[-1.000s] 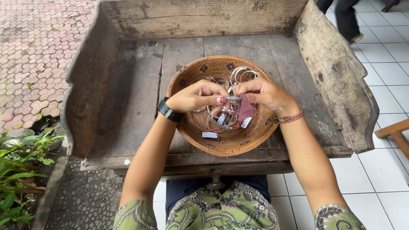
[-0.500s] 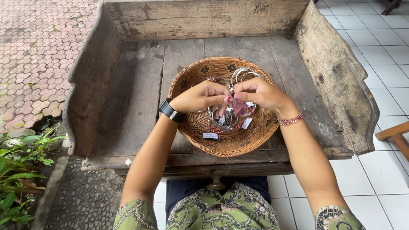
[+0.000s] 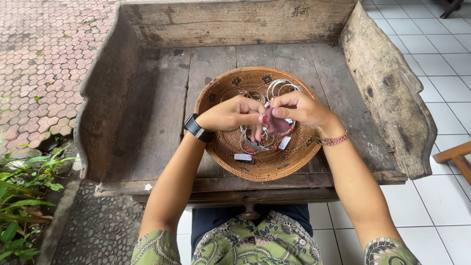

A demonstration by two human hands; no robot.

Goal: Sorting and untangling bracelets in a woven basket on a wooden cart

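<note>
I am looking down at my own two bare hands, which meet over a round woven basket [image 3: 260,167]. The basket sits in the middle of an old wooden tray table [image 3: 162,122] with raised sides and a raised back board.

My left hand [image 3: 230,114] comes in from the left, with a black watch [image 3: 198,128] on the wrist. Its fingers are curled together, fingertips pinched on a small pink cloth [image 3: 277,125]. My right hand [image 3: 299,109] comes in from the right, with a red braided bracelet [image 3: 335,140] on the wrist. Its thumb and fingers are also closed on the same pink cloth, so both hands grip it between them, just above the basket's middle. Whether something small is wrapped inside the cloth, I cannot tell.

Inside the basket lies a loose pile of thin silver bangles [image 3: 279,87]. Some rings show above my hands near the far rim, others lie under my fingers. Small white tags [image 3: 243,157] on red threads lie among them, one near the front rim and one just right of it.

To the left of the table is a pavement of reddish hexagonal stones [image 3: 44,54], with green leaves [image 3: 19,196] at the lower left. To the right is a floor of white tiles [image 3: 441,59]. My lap in green patterned fabric [image 3: 255,243] shows at the bottom.
</note>
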